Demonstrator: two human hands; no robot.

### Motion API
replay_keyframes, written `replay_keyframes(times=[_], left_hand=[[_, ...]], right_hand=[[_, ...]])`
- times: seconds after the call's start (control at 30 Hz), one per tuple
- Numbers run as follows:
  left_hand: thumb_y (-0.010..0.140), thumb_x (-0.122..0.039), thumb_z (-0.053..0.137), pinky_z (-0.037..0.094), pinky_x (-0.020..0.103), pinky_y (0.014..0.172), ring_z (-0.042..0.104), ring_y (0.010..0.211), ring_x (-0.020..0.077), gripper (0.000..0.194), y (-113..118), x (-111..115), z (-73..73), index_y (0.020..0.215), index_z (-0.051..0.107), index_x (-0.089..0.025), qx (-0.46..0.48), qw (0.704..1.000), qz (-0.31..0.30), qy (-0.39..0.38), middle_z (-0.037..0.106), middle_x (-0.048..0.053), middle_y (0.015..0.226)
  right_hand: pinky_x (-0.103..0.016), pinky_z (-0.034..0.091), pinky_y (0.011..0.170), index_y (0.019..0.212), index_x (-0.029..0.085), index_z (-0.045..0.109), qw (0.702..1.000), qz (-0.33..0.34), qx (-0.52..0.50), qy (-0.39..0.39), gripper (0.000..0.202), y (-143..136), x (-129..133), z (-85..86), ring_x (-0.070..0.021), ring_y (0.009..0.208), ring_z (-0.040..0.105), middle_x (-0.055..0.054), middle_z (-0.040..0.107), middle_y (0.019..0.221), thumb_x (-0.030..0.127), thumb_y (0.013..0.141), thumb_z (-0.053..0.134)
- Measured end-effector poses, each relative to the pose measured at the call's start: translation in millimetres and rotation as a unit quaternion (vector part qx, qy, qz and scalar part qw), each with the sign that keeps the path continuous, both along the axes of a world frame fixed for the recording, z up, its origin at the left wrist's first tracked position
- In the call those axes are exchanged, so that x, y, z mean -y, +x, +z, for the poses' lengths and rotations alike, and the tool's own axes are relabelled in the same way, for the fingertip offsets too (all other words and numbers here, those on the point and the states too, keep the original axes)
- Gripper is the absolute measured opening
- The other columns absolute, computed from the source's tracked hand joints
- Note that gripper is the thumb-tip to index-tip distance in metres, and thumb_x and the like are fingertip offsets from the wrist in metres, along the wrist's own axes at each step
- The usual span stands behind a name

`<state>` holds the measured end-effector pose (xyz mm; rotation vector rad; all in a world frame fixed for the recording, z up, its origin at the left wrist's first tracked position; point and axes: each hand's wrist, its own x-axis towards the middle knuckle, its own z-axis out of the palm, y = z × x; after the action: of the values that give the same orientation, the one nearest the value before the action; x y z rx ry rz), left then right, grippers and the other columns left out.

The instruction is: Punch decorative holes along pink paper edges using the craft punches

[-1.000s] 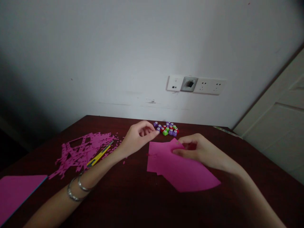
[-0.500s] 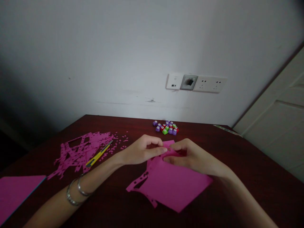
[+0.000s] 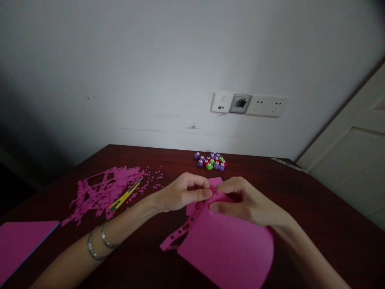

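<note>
Both hands meet over a pink sheet (image 3: 231, 245) near the front middle of the table. My left hand (image 3: 183, 193) pinches the punched pink strip (image 3: 179, 232), which has small dark holes and trails down to the left. Beside it, my right hand (image 3: 245, 200) grips the sheet's upper part between thumb and fingers. The sheet bends down at its right side. Part of another pink piece (image 3: 215, 181) shows just behind the fingertips.
On the left of the dark red table (image 3: 168, 160) lie pink cut scraps (image 3: 105, 188), tiny pink bits (image 3: 158, 175), a yellow cutter (image 3: 124, 196) and a pink sheet (image 3: 25, 245). Several small coloured figures (image 3: 209, 165) stand at the back, before the wall sockets (image 3: 267, 106).
The pink sheet has swung lower and now curves at its right side. The strip's loose lower end has shifted. Both hands keep their grip, moved very slightly.
</note>
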<state>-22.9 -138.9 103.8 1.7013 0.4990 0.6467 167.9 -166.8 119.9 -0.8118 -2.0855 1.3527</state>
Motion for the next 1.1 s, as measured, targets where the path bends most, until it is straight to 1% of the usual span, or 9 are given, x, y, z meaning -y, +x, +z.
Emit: replay_keyframes(times=[0.1, 0.3, 0.43, 0.5, 0.63, 0.77, 0.87, 0.97, 1.1], left_hand=[[0.08, -0.035, 0.056, 0.03, 0.022, 0.054, 0.037, 0.057, 0.0072, 0.026, 0.0, -0.7, -1.3, 0.067, 0.054, -0.012, 0.011, 1.0, -0.008, -0.011, 0.045, -0.003, 0.061], [0.079, -0.035, 0.058, 0.03, 0.022, 0.055, 0.037, 0.057, 0.0069, 0.026, 0.6, -2.4, -5.0, 0.067, 0.055, -0.012, 0.029, 0.999, -0.022, -0.03, 0.046, -0.003, 0.062], [0.078, -0.034, 0.059, 0.03, 0.022, 0.055, 0.039, 0.057, 0.0072, 0.024, 0.1, -3.5, -3.5, 0.067, 0.056, -0.013, 0.021, 0.999, -0.025, -0.035, 0.047, -0.003, 0.062], [0.079, -0.033, 0.058, 0.03, 0.022, 0.055, 0.038, 0.057, 0.0073, 0.024, -0.8, -3.2, -0.6, 0.066, 0.055, -0.013, 0.004, 1.0, -0.011, -0.013, 0.046, -0.003, 0.061], [0.081, -0.033, 0.055, 0.03, 0.021, 0.054, 0.037, 0.057, 0.0072, 0.026, -1.2, -0.6, 5.9, 0.063, 0.052, -0.014, -0.04, 0.997, 0.026, 0.065, 0.043, -0.004, 0.059], [0.082, -0.036, 0.051, 0.029, 0.021, 0.051, 0.035, 0.056, 0.0073, 0.028, 0.5, 1.7, 8.0, 0.064, 0.051, -0.014, -0.066, 0.991, 0.053, 0.1, 0.04, -0.004, 0.058], [0.083, -0.037, 0.05, 0.027, 0.021, 0.05, 0.033, 0.055, 0.0071, 0.029, 0.9, 1.3, 6.7, 0.064, 0.05, -0.015, -0.073, 0.99, 0.048, 0.108, 0.038, -0.005, 0.058], [0.083, -0.037, 0.049, 0.025, 0.021, 0.05, 0.031, 0.055, 0.0071, 0.031, 0.1, 0.3, 4.6, 0.062, 0.047, -0.015, -0.075, 0.99, 0.034, 0.115, 0.036, -0.005, 0.058], [0.084, -0.04, 0.048, 0.026, 0.021, 0.05, 0.032, 0.055, 0.0074, 0.034, -0.5, 0.7, 2.5, 0.062, 0.048, -0.014, -0.066, 0.993, 0.009, 0.097, 0.037, -0.004, 0.058]], right_hand=[[-0.019, 0.025, 0.044, 0.06, 0.014, 0.056, 1.0, 0.002, -0.003, 0.006, 0.025, -0.9, -0.3, -0.1, -0.0061, 0.052, 0.028, 0.006, 0.034, 0.055, 0.033, 0.075, 0.063], [-0.019, 0.025, 0.044, 0.062, 0.013, 0.058, 1.0, 0.011, -0.012, 0.003, 0.023, -2.2, 0.5, 1.7, -0.0061, 0.052, 0.03, 0.006, 0.036, 0.055, 0.031, 0.075, 0.064], [-0.019, 0.026, 0.045, 0.062, 0.013, 0.059, 1.0, 0.008, -0.003, 0.014, 0.022, -1.4, 0.2, 1.5, -0.0062, 0.052, 0.03, 0.006, 0.036, 0.055, 0.03, 0.075, 0.064], [-0.019, 0.026, 0.045, 0.064, 0.013, 0.061, 1.0, 0.002, 0.005, 0.021, 0.021, -0.7, -0.5, 0.6, -0.0063, 0.052, 0.031, 0.005, 0.037, 0.055, 0.03, 0.076, 0.062], [-0.018, 0.028, 0.045, 0.073, 0.014, 0.066, 0.999, -0.007, 0.025, 0.029, 0.018, 0.3, -2.7, -1.6, -0.0062, 0.052, 0.034, 0.005, 0.045, 0.057, 0.031, 0.077, 0.061], [-0.019, 0.03, 0.046, 0.077, 0.015, 0.068, 0.999, -0.009, 0.032, 0.015, 0.021, 1.6, -5.3, -3.5, -0.0065, 0.052, 0.036, 0.004, 0.05, 0.058, 0.035, 0.076, 0.062], [-0.02, 0.03, 0.047, 0.079, 0.015, 0.07, 0.999, -0.012, 0.039, 0.008, 0.022, 2.9, -6.9, -4.9, -0.0065, 0.051, 0.036, 0.004, 0.051, 0.058, 0.035, 0.076, 0.062], [-0.019, 0.03, 0.046, 0.079, 0.015, 0.071, 1.0, 0.0, 0.028, -0.013, 0.019, 2.8, -7.5, -5.2, -0.006, 0.05, 0.036, 0.004, 0.053, 0.057, 0.032, 0.075, 0.064], [-0.019, 0.035, 0.05, 0.076, 0.015, 0.071, 1.0, 0.022, -0.002, -0.01, 0.016, 0.3, -6.5, -4.1, -0.0068, 0.053, 0.041, 0.003, 0.056, 0.06, 0.029, 0.073, 0.066]])
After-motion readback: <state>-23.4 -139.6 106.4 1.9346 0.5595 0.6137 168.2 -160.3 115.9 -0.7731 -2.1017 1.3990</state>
